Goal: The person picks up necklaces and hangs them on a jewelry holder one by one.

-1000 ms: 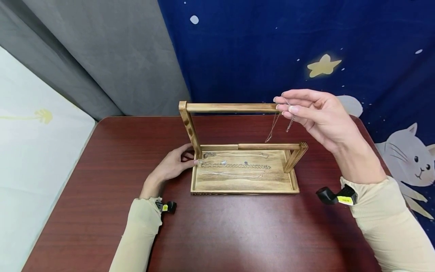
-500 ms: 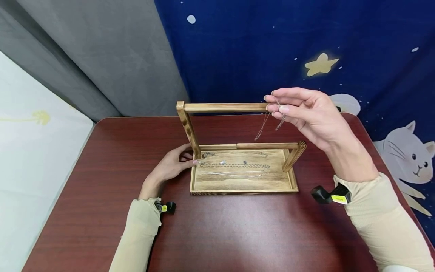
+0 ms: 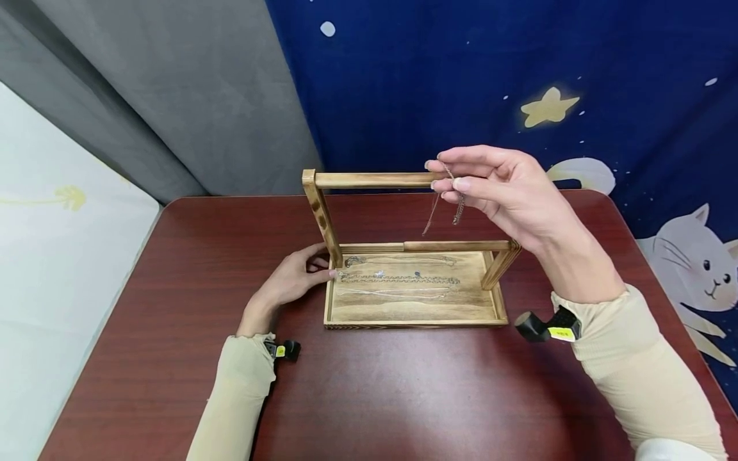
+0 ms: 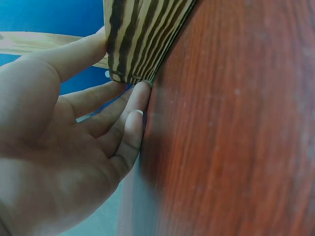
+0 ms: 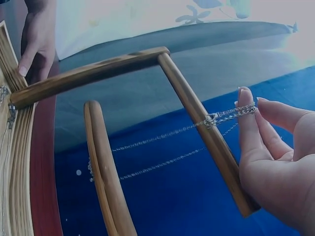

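Note:
A wooden jewelry stand has a tray base (image 3: pixel 415 324), a high rear bar (image 3: pixel 375 180) and a lower bar (image 3: pixel 461 246). My left hand (image 3: pixel 294 275) grips the tray's left end; in the left wrist view its thumb and fingers meet the striped wood (image 4: pixel 142 34) at the corner. Over the high bar's right part, my right hand (image 3: pixel 498 189) pinches a silver chain necklace (image 5: pixel 162 135) between thumb and fingers. Its loop hangs past the high bar, and a short tail dangles below the fingertips. The bar's right end is hidden behind this hand.
Several silver chains (image 3: pixel 398 280) lie lengthwise in the tray, two small pendants (image 3: pixel 418 274) among them. The stand sits on a dark red wooden table (image 3: pixel 392 390). Behind it hang a grey curtain (image 3: pixel 219 96) and a blue one (image 3: pixel 415 83) with a star.
My right hand has moved left along the high bar, carrying the pinched necklace with it. The left hand keeps its grip on the stand.

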### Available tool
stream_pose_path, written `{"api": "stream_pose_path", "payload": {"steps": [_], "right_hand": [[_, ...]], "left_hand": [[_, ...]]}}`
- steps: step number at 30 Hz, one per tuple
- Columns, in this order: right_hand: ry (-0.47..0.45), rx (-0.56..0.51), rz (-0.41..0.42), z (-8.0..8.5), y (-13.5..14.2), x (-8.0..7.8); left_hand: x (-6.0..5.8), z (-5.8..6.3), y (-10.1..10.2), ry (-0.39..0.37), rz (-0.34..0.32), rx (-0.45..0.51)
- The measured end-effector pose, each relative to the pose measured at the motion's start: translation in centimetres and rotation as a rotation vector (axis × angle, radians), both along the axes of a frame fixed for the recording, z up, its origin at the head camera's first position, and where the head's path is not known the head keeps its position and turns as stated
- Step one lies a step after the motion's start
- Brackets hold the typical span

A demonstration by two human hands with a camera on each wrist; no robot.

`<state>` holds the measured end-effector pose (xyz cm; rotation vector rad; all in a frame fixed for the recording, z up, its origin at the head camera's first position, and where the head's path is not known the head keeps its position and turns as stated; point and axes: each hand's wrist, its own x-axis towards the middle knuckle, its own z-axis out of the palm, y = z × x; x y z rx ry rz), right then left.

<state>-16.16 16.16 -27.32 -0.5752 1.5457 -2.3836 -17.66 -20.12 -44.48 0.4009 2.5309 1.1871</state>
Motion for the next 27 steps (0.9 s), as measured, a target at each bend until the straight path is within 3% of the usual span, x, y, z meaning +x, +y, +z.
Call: {"api": "stream_pose_path", "payload": {"steps": [10, 27], "right_hand": [[0.042, 0.034, 0.037, 0.4, -1.5, -0.2], [0.004, 0.005, 0.077, 0.9, -4.4, -0.5]], "left_hand": [[-0.1, 0.1, -0.1, 0.015, -0.008, 0.003], [0.0, 0.1, -0.1, -0.005, 0.028, 0.000]]}}
